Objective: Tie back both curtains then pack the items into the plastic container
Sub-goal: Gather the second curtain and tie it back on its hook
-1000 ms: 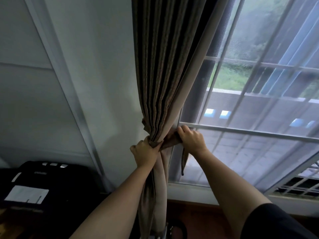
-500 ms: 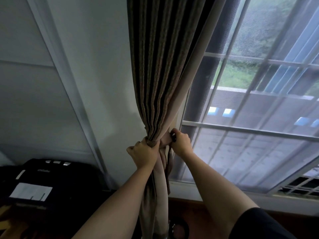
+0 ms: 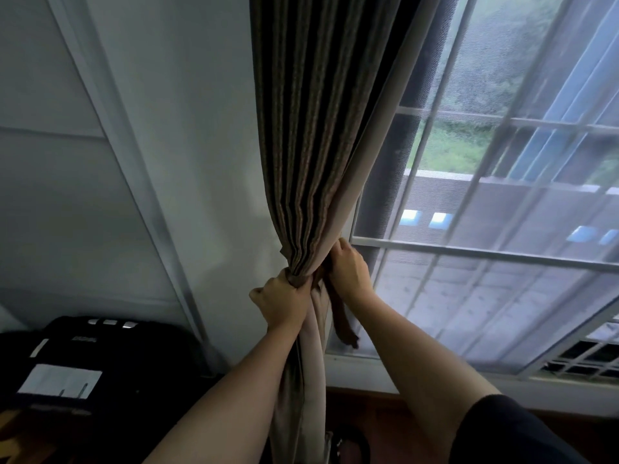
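While left hand (image 3: 284, 303) grips bunched curtain (image 3: 311, 162) | right hand (image 3: 350, 274) holds tie-back (image 3: 341, 324) | right fingers mostly hidden

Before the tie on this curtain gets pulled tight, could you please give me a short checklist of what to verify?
1. Curtain gathered into one bunch at its waist: ok.
2. Left hand grips the bunch firmly: ok.
3. Right hand holds the tie-back at the bunch's window side: ok.
4. Tie-back wrapped all the way round the bunch: cannot tell, the far side is hidden.
5. Knot finished: cannot tell, the hands cover it; one loose end hangs below the right hand.
6. Fabric pulled clear of the window: ok.
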`<control>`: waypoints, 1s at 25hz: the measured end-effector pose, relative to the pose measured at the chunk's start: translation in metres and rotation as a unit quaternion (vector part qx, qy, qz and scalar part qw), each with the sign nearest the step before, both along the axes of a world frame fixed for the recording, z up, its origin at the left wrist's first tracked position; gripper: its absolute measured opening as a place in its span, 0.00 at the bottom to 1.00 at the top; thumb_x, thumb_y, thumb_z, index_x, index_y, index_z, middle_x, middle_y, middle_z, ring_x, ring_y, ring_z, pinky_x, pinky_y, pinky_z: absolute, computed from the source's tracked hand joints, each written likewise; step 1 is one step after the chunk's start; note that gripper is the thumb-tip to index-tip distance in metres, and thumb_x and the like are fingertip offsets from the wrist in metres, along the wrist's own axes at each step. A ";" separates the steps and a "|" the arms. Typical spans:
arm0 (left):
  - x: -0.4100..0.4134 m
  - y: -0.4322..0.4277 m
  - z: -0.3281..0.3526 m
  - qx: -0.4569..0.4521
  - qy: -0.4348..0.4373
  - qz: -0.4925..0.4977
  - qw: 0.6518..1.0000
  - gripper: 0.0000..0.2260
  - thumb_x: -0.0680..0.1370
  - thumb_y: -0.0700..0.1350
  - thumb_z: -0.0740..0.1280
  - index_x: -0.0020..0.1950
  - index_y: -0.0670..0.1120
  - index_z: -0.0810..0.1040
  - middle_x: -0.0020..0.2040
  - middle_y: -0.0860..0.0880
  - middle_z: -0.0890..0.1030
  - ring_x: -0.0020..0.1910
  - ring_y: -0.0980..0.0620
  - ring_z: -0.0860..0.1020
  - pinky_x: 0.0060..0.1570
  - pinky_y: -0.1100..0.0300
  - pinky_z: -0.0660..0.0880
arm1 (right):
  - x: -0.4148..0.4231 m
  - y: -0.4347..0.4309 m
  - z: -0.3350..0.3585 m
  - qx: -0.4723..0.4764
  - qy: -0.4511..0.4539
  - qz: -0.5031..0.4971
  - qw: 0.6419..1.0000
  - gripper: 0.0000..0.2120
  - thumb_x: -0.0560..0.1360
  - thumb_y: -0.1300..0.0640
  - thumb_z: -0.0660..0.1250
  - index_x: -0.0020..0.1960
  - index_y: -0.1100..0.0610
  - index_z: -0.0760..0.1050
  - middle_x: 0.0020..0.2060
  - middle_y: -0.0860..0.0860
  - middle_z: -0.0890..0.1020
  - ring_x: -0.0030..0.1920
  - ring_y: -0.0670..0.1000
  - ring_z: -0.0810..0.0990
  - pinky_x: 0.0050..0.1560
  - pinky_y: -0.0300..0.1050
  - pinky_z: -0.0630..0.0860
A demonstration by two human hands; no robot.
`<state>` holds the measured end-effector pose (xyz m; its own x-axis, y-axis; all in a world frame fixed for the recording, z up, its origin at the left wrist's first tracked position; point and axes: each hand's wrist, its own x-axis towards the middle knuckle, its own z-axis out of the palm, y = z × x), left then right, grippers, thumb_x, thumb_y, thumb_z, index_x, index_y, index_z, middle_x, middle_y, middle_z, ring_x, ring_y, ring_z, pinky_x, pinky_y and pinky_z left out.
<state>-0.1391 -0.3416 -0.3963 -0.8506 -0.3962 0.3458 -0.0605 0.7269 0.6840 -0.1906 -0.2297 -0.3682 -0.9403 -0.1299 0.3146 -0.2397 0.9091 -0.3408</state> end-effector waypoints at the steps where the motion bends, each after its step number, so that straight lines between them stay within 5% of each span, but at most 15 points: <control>1: 0.001 0.001 0.001 -0.005 0.008 0.003 1.000 0.16 0.69 0.51 0.75 0.28 0.43 0.75 0.22 0.46 0.76 0.22 0.44 0.74 0.38 0.56 0.62 | 0.000 -0.003 0.001 -0.034 -0.012 -0.022 0.999 0.10 0.73 0.66 0.59 0.55 0.63 0.71 0.49 0.62 0.78 0.46 0.65 0.78 0.40 0.55 0.75; 6: -0.004 0.000 -0.002 0.026 0.008 0.003 1.000 0.19 0.70 0.57 0.69 0.31 0.42 0.77 0.25 0.44 0.79 0.26 0.44 0.77 0.38 0.55 0.67 | 0.006 0.005 -0.006 -0.076 -0.217 0.133 0.964 0.13 0.68 0.69 0.60 0.50 0.62 0.77 0.47 0.59 0.80 0.50 0.59 0.78 0.54 0.53 0.76; 9: -0.006 -0.002 -0.006 0.062 0.017 -0.036 0.997 0.20 0.71 0.58 0.70 0.36 0.39 0.80 0.31 0.41 0.82 0.32 0.41 0.80 0.37 0.52 0.76 | 0.002 0.015 -0.004 -0.184 -0.273 0.129 0.935 0.19 0.64 0.71 0.56 0.41 0.53 0.78 0.44 0.56 0.81 0.50 0.57 0.79 0.58 0.55 0.75; 13: -0.006 -0.004 -0.007 0.082 0.035 -0.042 0.995 0.28 0.68 0.66 0.63 0.38 0.40 0.81 0.33 0.41 0.83 0.33 0.41 0.81 0.36 0.49 0.78 | 0.005 0.018 -0.003 -0.177 -0.250 0.134 0.943 0.21 0.71 0.70 0.63 0.61 0.58 0.73 0.53 0.49 0.75 0.50 0.49 0.78 0.52 0.42 0.76; 17: -0.006 -0.004 -0.006 0.066 0.057 -0.037 0.996 0.30 0.67 0.68 0.57 0.36 0.41 0.80 0.31 0.43 0.82 0.31 0.43 0.80 0.37 0.48 0.77 | -0.006 0.023 -0.002 -0.295 -0.302 0.126 0.898 0.29 0.70 0.75 0.57 0.68 0.58 0.65 0.63 0.52 0.73 0.56 0.53 0.76 0.60 0.55 0.73; 21: -0.005 -0.002 -0.001 0.059 0.044 -0.039 0.997 0.24 0.69 0.63 0.64 0.35 0.41 0.80 0.29 0.43 0.81 0.29 0.43 0.79 0.37 0.48 0.76 | -0.013 0.017 0.005 -0.213 -0.282 0.121 0.927 0.23 0.74 0.70 0.60 0.68 0.59 0.67 0.63 0.54 0.74 0.53 0.57 0.78 0.59 0.49 0.73; 25: -0.005 -0.003 0.000 0.061 0.021 -0.038 0.997 0.18 0.70 0.56 0.72 0.34 0.41 0.79 0.29 0.44 0.81 0.28 0.44 0.78 0.39 0.47 0.77 | -0.025 0.018 0.016 -0.072 -0.187 0.133 0.971 0.13 0.73 0.63 0.68 0.58 0.63 0.75 0.51 0.57 0.79 0.49 0.56 0.77 0.49 0.39 0.71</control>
